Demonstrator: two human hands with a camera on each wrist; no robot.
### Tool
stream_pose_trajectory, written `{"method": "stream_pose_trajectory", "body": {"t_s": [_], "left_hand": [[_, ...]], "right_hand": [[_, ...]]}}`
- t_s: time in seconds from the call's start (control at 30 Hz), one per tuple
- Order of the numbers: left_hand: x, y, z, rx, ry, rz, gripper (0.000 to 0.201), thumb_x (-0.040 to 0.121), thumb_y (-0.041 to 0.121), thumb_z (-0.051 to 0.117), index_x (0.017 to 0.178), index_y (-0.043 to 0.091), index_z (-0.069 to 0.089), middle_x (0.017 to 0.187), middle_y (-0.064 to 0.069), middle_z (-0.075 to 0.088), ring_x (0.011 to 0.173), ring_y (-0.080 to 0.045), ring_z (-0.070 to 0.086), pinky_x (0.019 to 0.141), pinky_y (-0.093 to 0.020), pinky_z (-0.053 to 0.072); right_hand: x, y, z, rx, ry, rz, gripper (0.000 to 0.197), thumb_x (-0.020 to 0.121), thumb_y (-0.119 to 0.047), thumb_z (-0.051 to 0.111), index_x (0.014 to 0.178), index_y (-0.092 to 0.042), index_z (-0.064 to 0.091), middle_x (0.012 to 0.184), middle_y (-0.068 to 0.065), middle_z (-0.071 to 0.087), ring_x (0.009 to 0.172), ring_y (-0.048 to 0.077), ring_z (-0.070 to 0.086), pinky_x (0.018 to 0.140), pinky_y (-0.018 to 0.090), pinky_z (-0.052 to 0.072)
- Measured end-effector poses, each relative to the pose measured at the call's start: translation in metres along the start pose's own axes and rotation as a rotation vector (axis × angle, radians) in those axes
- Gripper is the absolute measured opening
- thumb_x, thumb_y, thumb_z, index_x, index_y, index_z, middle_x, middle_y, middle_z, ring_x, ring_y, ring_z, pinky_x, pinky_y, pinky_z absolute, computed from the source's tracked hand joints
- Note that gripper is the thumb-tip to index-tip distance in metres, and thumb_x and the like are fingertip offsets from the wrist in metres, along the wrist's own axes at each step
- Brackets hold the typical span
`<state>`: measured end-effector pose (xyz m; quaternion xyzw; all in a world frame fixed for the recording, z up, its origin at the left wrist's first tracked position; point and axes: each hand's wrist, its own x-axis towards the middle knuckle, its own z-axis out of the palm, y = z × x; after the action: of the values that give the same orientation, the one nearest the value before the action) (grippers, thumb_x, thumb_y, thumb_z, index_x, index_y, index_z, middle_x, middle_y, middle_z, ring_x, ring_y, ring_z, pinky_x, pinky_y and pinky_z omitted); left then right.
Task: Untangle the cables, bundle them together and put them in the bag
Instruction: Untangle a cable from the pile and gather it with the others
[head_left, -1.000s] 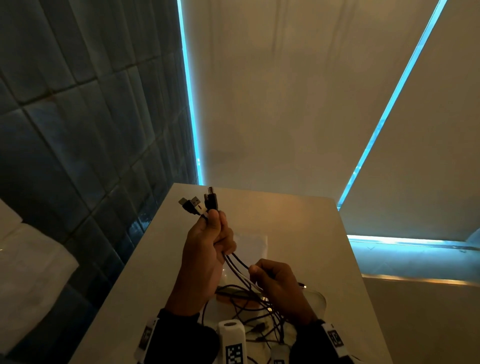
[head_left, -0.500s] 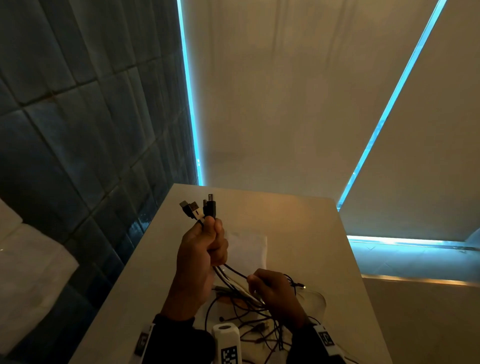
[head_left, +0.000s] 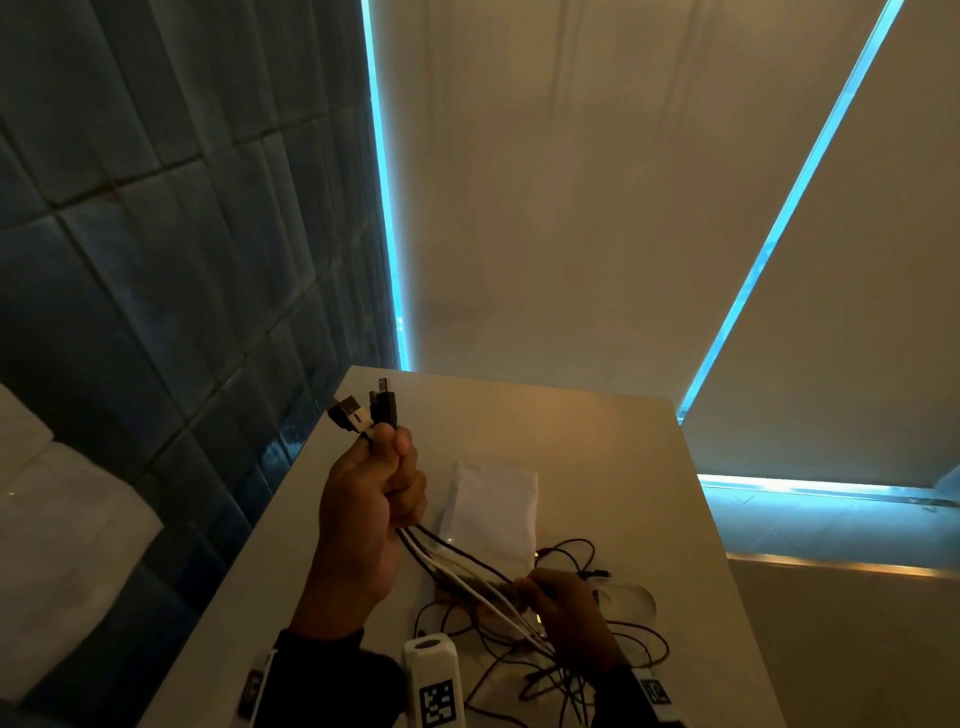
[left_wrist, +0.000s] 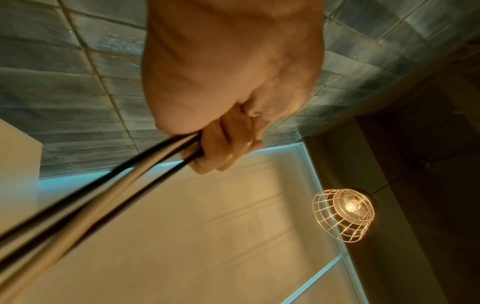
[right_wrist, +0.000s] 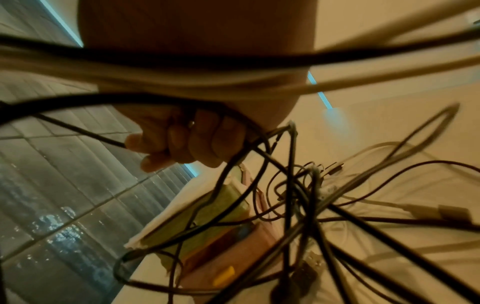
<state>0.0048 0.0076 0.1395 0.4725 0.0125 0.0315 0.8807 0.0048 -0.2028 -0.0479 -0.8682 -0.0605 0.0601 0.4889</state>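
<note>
- Cables (head_left: 467, 577) run in a taut bundle, black and white strands together, from my left hand (head_left: 369, 499) down and to the right into my right hand (head_left: 566, 608).
- My left hand is raised above the desk (head_left: 597, 467), its fingers (left_wrist: 221, 148) curled tight round the strands; the plugs (head_left: 366, 410) stick out above my thumb, toward the far left corner.
- From the left wrist, the gripped strands leave my fist and stretch away to the lower left, blurred.
- My right hand sits lower and nearer, its fingers (right_wrist: 182, 142) closed on the same strands a little way down their length.
- Past my right hand the cables spill into a loose tangle (head_left: 571, 670) on the near part of the desk, loops spreading to the right.
- A white bag (head_left: 493, 504) lies flat on the desk, just beyond the taut bundle and right of my left hand.
- Under the tangle, the right wrist view shows a flat green and pink packet (right_wrist: 223, 232); what it is I cannot tell.
</note>
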Motion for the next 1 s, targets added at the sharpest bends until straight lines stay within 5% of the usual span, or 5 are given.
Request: {"method": "stream_pose_trajectory", "body": {"t_s": [0.13,0.3,0.6,0.7,1.0], "left_hand": [[0.001,-0.007,0.002,0.051,0.027,-0.069,0.032,0.101,0.023,0.032,0.073,0.014,0.046,0.047,0.008,0.028,0.035,-0.003,0.019,0.037,-0.016,0.014],[0.001,-0.012,0.003,0.137,0.054,-0.148,0.031,0.102,0.022,0.032,0.075,0.014,0.045,0.048,0.003,0.032,0.035,-0.007,0.020,0.038,-0.017,0.015],[-0.002,-0.021,0.014,0.176,0.003,-0.260,0.034,0.103,0.029,0.029,0.078,0.012,0.044,0.090,-0.021,0.072,0.076,-0.030,0.071,0.050,-0.031,0.053],[-0.003,-0.018,0.016,-0.055,-0.058,-0.260,0.035,0.101,0.029,0.029,0.074,0.011,0.043,0.084,-0.020,0.070,0.078,-0.032,0.070,0.065,-0.038,0.058],[-0.001,-0.019,0.014,-0.213,-0.054,-0.146,0.027,0.091,0.032,0.041,0.071,0.014,0.042,0.055,0.005,0.034,0.043,-0.006,0.026,0.041,-0.020,0.027]], "right_hand": [[0.004,-0.025,-0.010,0.003,0.148,0.037,0.028,0.092,-0.020,0.060,0.064,-0.020,0.063,0.056,-0.006,0.057,0.059,-0.003,0.055,0.055,0.010,0.037],[0.003,-0.075,-0.039,0.305,0.306,-0.060,0.019,0.091,-0.015,0.062,0.074,-0.014,0.069,0.060,-0.007,0.063,0.055,0.003,0.052,0.056,0.021,0.044],[-0.014,-0.138,-0.059,0.505,0.043,-0.317,0.017,0.089,-0.021,0.059,0.075,-0.015,0.068,0.055,-0.008,0.048,0.049,0.013,0.034,0.047,0.024,0.029],[-0.013,-0.129,-0.056,0.487,-0.035,-0.299,0.019,0.089,-0.022,0.059,0.073,-0.017,0.067,0.057,-0.007,0.046,0.049,0.010,0.033,0.048,0.024,0.028],[-0.004,-0.089,-0.038,0.319,-0.036,-0.230,0.026,0.090,-0.024,0.054,0.066,-0.020,0.061,0.059,-0.010,0.048,0.055,0.001,0.041,0.056,0.016,0.034]]}}
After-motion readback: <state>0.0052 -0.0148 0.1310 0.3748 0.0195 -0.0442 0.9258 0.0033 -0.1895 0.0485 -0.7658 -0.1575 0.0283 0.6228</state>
